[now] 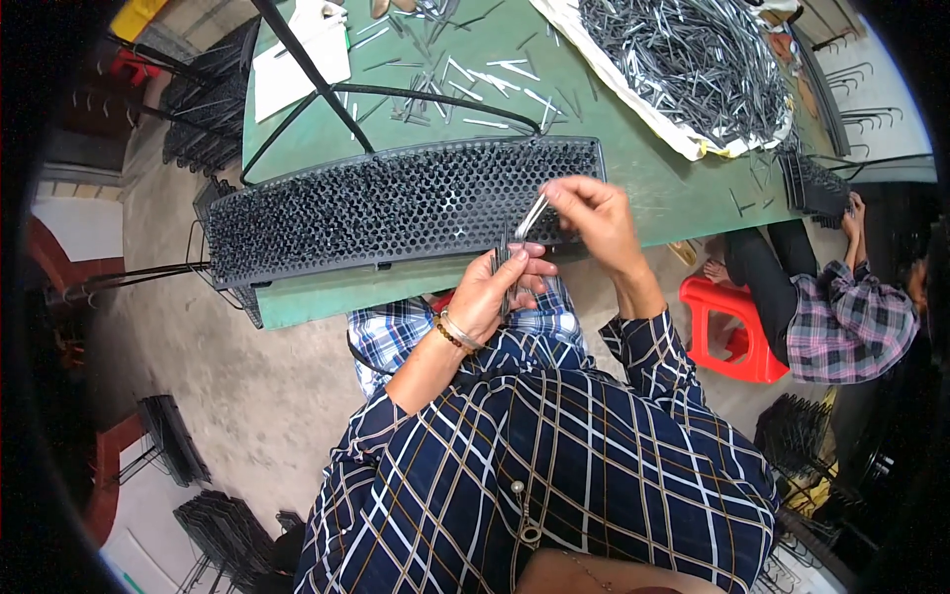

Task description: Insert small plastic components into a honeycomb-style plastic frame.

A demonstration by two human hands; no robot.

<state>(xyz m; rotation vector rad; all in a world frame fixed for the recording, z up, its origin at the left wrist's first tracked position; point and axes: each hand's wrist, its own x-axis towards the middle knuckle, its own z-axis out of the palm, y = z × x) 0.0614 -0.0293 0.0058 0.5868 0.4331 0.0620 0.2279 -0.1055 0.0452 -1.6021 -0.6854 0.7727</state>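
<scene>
Panel (396,203), black and full of small holes, lies along the near edge of the green table (648,203), its left end past the table's side. Left hand (485,287) closed around a bundle of dark strips (503,265) at the panel's near edge, right of middle. Right hand (597,218) pinching a slim pale piece (531,216) between thumb and fingers, lower end close to the left fingertips; strips or 1 tweezer-like tool, cannot tell.

Progress: looks partway. Holes at left and middle read darker and busier, probably filled; holes toward the right read clearer, so likely left to do. Exact count not readable, and the 2 hands hide some holes. Plenty of stock: loose strips (461,71) scattered behind the panel, large heap of strips (693,69) in a white sack (683,145) at far right.
</scene>
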